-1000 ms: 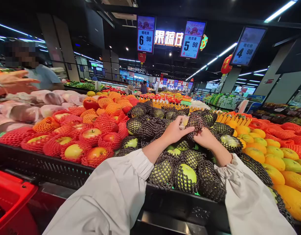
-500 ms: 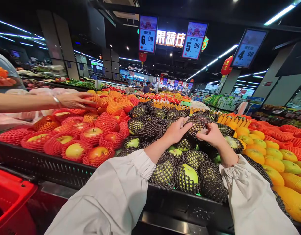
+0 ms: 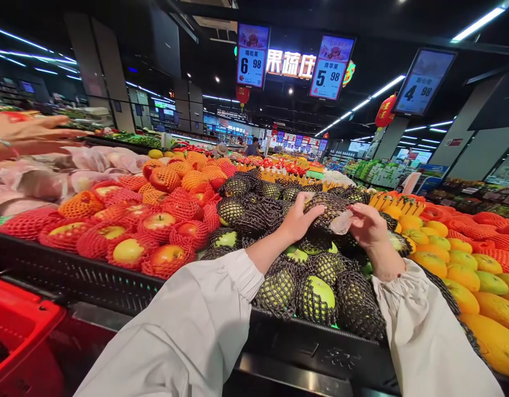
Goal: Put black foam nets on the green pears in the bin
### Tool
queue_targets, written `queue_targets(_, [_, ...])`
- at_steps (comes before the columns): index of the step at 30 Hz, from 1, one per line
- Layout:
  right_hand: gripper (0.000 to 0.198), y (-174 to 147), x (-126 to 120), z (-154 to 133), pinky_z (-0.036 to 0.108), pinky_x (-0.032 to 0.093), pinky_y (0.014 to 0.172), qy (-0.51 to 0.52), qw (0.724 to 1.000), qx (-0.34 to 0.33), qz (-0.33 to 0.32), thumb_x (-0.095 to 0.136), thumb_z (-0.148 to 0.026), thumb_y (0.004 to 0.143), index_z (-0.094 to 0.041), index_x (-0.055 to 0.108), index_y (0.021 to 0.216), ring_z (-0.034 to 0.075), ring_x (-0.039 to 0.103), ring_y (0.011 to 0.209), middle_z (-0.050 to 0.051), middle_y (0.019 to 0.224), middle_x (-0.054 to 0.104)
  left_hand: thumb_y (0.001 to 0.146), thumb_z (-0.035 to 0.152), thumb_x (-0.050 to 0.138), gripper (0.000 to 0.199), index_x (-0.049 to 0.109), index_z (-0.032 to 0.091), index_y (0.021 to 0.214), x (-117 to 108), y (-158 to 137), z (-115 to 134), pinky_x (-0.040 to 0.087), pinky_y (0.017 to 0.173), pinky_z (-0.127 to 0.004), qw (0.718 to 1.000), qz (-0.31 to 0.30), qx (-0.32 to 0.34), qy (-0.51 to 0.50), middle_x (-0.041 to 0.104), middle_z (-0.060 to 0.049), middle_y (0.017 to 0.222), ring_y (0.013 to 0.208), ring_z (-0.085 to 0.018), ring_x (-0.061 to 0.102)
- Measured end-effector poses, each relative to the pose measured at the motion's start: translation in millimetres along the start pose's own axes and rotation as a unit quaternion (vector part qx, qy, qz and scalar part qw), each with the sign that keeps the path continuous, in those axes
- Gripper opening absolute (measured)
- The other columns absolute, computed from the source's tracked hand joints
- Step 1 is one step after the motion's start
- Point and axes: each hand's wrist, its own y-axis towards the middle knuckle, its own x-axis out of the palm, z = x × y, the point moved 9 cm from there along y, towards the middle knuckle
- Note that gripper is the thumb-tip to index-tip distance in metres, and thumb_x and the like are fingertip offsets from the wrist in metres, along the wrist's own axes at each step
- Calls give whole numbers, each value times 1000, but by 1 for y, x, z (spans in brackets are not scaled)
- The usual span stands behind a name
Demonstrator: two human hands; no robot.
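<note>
My left hand [image 3: 300,219] is closed round the left side of a green apple in a black foam net [image 3: 323,203], just above the pile. At the apple's right, my right hand [image 3: 366,225] has its fingers curled beside a crumpled piece of clear plastic [image 3: 341,223]. The thumb and fingertips seem to pinch the plastic; part of the grip is hidden. More netted green apples [image 3: 321,293] lie below and around both hands in a black display tray [image 3: 295,333].
Red-netted apples [image 3: 158,221] fill the left side, with pink wrapped fruit [image 3: 39,179] beyond. Oranges [image 3: 456,279] lie at the right. A red basket [image 3: 26,331] stands lower left. Another person's hand [image 3: 31,134] reaches in from the left. Price screens [image 3: 332,66] hang overhead.
My right hand has shifted slightly right, off the apple, baring the clear plastic. My left hand stays on the apple. The other person's hand has drawn back left from the orange-netted apples.
</note>
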Motion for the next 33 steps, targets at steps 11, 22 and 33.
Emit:
queue_targets(11, [35, 8, 1, 21, 25, 47, 52, -82, 996, 39, 5, 79, -45, 55, -23, 63, 76, 16, 62, 66, 0, 78, 70, 76, 39, 58, 41, 50, 24, 113, 0, 3, -13, 52, 93, -35, 971, 42, -101, -213, 64, 0, 103, 98, -19, 63])
queue_targets(22, [45, 6, 9, 24, 41, 58, 73, -188, 981, 6, -48, 76, -43, 60, -23, 68, 100, 27, 70, 80, 5, 82, 73, 72, 39, 64, 54, 52, 23, 123, 6, 3, -23, 55, 86, -34, 958, 31, -132, -254, 68, -1, 107, 102, -22, 65])
queue_targets(33, [27, 0, 34, 9, 46, 55, 86, -314, 941, -69, -109, 75, -44, 53, -24, 62, 63, 30, 68, 82, 6, 74, 73, 70, 37, 68, 71, 47, 21, 136, 10, 0, -17, 53, 93, -38, 961, -8, -101, -255, 71, -4, 109, 102, -23, 67])
